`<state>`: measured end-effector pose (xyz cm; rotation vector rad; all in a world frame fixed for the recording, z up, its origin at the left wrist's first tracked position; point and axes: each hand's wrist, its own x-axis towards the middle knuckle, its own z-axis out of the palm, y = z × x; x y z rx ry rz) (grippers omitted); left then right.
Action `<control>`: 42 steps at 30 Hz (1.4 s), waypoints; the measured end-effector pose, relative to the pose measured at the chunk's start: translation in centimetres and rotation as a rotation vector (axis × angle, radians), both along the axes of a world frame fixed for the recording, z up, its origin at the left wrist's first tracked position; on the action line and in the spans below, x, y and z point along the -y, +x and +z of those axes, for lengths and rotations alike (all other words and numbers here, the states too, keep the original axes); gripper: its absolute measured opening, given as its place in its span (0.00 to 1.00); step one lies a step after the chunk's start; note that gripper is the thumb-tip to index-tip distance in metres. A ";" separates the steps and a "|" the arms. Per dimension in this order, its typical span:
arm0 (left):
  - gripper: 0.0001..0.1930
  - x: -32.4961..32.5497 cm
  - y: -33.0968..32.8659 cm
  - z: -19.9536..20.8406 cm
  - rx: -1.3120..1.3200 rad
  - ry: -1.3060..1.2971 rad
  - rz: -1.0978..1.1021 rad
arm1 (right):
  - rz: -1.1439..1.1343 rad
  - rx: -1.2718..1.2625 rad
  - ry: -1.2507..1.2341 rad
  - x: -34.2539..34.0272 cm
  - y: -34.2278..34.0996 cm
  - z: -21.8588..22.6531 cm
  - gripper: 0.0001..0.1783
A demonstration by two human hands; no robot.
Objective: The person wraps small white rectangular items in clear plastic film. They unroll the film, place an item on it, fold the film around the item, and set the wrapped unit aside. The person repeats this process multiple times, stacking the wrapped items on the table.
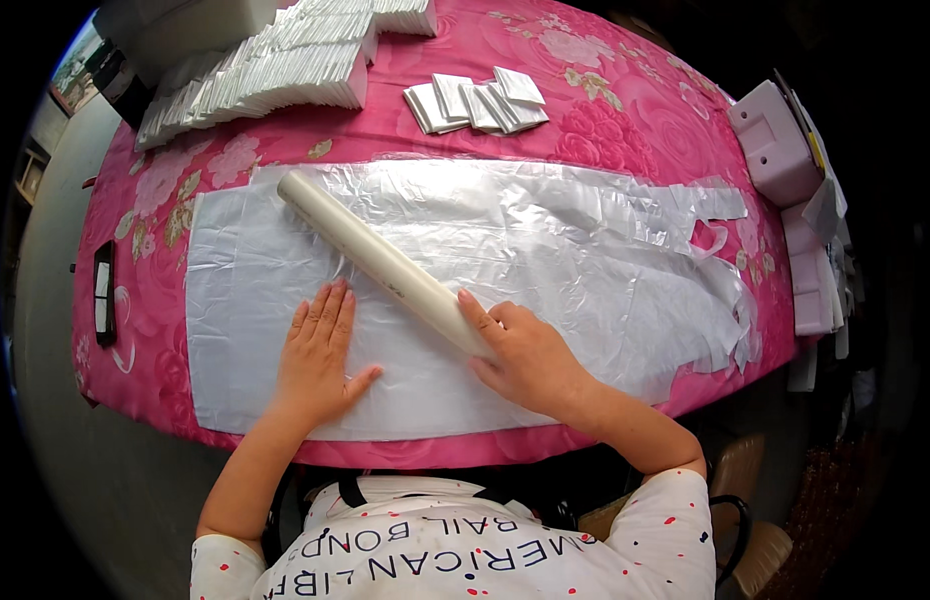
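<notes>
- Left hand [320,355] lies flat, fingers spread wide, on the clear crinkled plastic sheet [545,235] spread over the pink flowered desk [625,110].
- Right hand [525,355] grips the long cream cylindrical tube [380,258], lying diagonally on that sheet.

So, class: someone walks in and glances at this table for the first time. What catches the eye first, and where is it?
A large clear plastic sheet spread flat across the middle of the pink floral tablecloth. On it lies a cream roll, slanting from upper left to the right hand, which grips its near end; the left hand presses flat beside it. Stacks of white folded packets line the far edge.
</notes>
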<state>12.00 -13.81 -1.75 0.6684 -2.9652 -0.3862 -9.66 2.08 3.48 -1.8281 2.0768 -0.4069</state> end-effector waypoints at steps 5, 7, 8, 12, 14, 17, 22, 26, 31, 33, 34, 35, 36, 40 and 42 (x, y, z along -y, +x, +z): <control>0.43 0.7 1.8 0.5 0.004 -0.030 0.007 | -0.179 0.155 0.120 -5.0 2.3 1.5 0.43; 0.43 1.0 2.5 0.6 0.012 -0.041 -0.004 | -0.230 0.171 0.075 -6.4 2.6 1.2 0.44; 0.43 1.2 2.9 0.6 0.019 -0.049 -0.003 | -0.257 0.177 0.070 -6.7 3.0 1.1 0.44; 0.43 1.6 3.9 0.1 0.003 -0.064 0.000 | -0.304 0.194 0.011 -7.4 4.5 0.2 0.44; 0.43 1.6 4.2 -0.2 -0.004 -0.074 0.001 | -0.303 0.195 -0.009 -7.3 5.0 -0.3 0.43; 0.43 1.2 4.0 -0.1 0.010 -0.082 0.004 | -0.278 0.107 0.052 -7.2 5.5 0.0 0.46; 0.43 0.8 4.1 0.4 0.039 -0.039 -0.004 | -0.243 0.194 0.072 -6.0 6.9 -0.2 0.51; 0.36 4.2 3.6 1.6 -0.161 0.005 -0.042 | -0.286 0.302 0.086 -6.1 6.8 0.4 0.50; 0.31 10.3 0.8 -0.3 -0.236 -0.204 0.236 | -0.269 0.460 -0.057 -7.0 6.4 0.1 0.50; 0.30 12.6 0.0 -1.5 -0.324 -0.074 0.539 | -0.313 0.497 -0.056 -7.6 6.5 0.6 0.49; 0.30 13.4 -0.3 -1.2 -0.288 -0.122 0.616 | -0.347 0.506 -0.058 -7.8 6.5 0.7 0.48; 0.30 14.1 -0.4 -1.0 -0.249 -0.167 0.694 | -0.350 0.497 -0.089 -8.1 6.3 0.5 0.48; 0.30 14.7 -0.3 -0.7 -0.209 -0.212 0.772 | -0.353 0.490 -0.120 -8.3 6.2 0.2 0.48; 0.30 16.7 0.1 1.4 -0.088 0.019 0.952 | -0.374 0.481 -0.158 -8.9 5.7 -0.8 0.48; 0.29 17.6 0.9 2.0 -0.160 0.211 0.913 | -0.389 0.518 -0.160 -8.9 5.7 -0.8 0.48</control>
